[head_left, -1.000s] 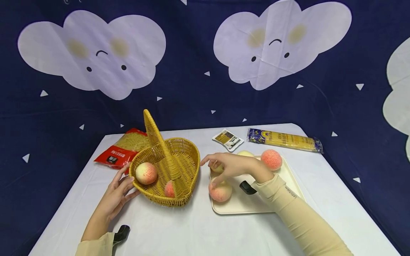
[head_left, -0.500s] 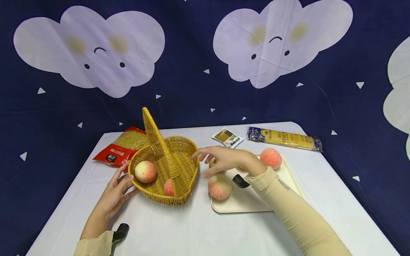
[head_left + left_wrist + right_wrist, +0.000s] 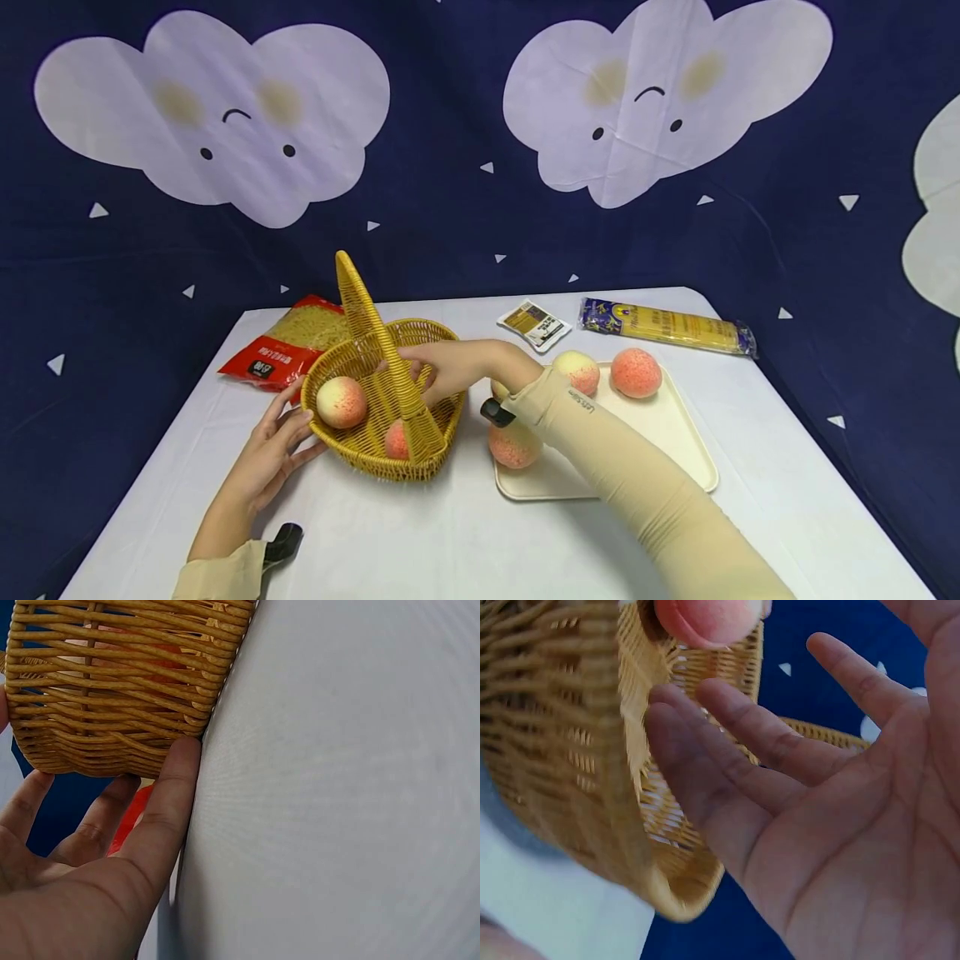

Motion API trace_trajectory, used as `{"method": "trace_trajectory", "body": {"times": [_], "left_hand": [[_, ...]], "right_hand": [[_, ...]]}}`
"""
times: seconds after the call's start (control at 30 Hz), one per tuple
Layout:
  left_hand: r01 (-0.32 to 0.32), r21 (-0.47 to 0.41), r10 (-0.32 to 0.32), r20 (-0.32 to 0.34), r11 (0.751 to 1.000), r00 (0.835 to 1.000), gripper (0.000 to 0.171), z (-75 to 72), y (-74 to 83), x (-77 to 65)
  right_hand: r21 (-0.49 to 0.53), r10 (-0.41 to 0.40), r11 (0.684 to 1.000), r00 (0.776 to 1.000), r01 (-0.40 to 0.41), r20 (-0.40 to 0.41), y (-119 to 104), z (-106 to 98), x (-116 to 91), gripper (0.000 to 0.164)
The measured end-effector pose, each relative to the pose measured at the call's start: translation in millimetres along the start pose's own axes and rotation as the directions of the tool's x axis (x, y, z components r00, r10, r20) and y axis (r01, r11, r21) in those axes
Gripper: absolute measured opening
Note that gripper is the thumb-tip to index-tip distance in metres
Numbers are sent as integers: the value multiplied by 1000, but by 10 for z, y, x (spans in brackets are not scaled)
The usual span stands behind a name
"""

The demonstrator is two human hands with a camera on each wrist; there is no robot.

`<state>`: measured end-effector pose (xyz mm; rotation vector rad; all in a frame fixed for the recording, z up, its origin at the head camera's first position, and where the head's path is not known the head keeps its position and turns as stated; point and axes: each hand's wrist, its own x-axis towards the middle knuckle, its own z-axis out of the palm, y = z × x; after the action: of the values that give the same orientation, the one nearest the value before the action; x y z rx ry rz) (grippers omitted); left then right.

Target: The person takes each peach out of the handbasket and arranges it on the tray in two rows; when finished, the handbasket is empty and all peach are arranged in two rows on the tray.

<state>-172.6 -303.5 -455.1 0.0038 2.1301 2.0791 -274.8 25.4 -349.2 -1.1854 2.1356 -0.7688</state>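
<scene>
My left hand [image 3: 266,458] rests against the left side of a heart-shaped wicker basket [image 3: 330,444]; in the left wrist view its outstretched fingers touch the woven wall [image 3: 112,697]. Reaching over the basket's right rim, my right hand [image 3: 453,369] has its fingertips partly behind the arched handle. The right wrist view shows this hand's palm and fingers [image 3: 765,742] spread loosely, holding nothing. One cream-and-pink peach [image 3: 341,402] lies at the basket's left. A pinker peach [image 3: 397,440] sits near the front, partly covered by the handle.
Right of the basket, a cream tray [image 3: 693,450] carries several peaches, including a pink one [image 3: 636,372]; the right sleeve passes over it. Behind lie a red bag of pasta [image 3: 277,350], a small sachet [image 3: 536,326] and a long yellow packet of noodles [image 3: 667,326].
My right hand has moved left from above the tray to inside the basket's rim, uncovering a peach at the tray's back. The left hand has stayed on the basket.
</scene>
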Motion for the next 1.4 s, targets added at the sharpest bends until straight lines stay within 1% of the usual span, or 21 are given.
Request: {"method": "trace_trajectory", "body": {"times": [0.07,0.13,0.27,0.33,0.43,0.5,0.57,0.67,0.73,0.87,1.0,1.1,1.27,1.4], "left_hand": [[1,0,-1,2,1000,1000,70,0,2,3],[-1,3,1,3,1000,1000,70,0,3,8],[-5,10,5,3,1000,1000,70,0,6,12],[-4,11,4,2,1000,1000,70,1,6,11],[-2,12,2,4,1000,1000,70,2,4,5],[-1,15,1,4,1000,1000,70,2,1,2],[0,19,0,2,1000,1000,70,3,-3,-1],[7,20,-7,-2,1000,1000,71,2,-9,0],[11,18,-11,-6,1000,1000,71,1,-11,3],[12,19,-12,-8,1000,1000,70,-2,-14,7],[10,20,-10,-8,1000,1000,70,-1,-11,8],[12,17,-12,-11,1000,1000,70,0,-5,8],[13,16,-12,-14,1000,1000,70,5,0,4],[7,20,-7,-14,1000,1000,70,11,1,0]], "right_hand": [[-25,-27,999,999,28,24,-19,18,78,75],[-51,-36,998,998,38,50,-34,35,135,74],[-66,-61,995,990,70,131,-53,70,233,70],[-87,-52,994,984,67,168,-62,87,264,71],[-133,-19,990,977,48,214,-74,109,289,67],[-177,9,984,974,32,226,-77,125,293,67],[-199,36,980,972,11,231,-73,139,296,64],[-222,65,975,969,-12,237,-71,159,298,61],[-220,78,975,966,-23,245,-69,169,301,58],[-240,86,970,962,-22,259,-82,182,305,52],[-220,107,974,960,-49,260,-92,191,311,45],[-216,111,975,958,-53,263,-95,194,315,41],[-238,110,970,954,-42,279,-90,191,323,39],[-240,105,970,955,-37,277,-81,187,324,39]]}}
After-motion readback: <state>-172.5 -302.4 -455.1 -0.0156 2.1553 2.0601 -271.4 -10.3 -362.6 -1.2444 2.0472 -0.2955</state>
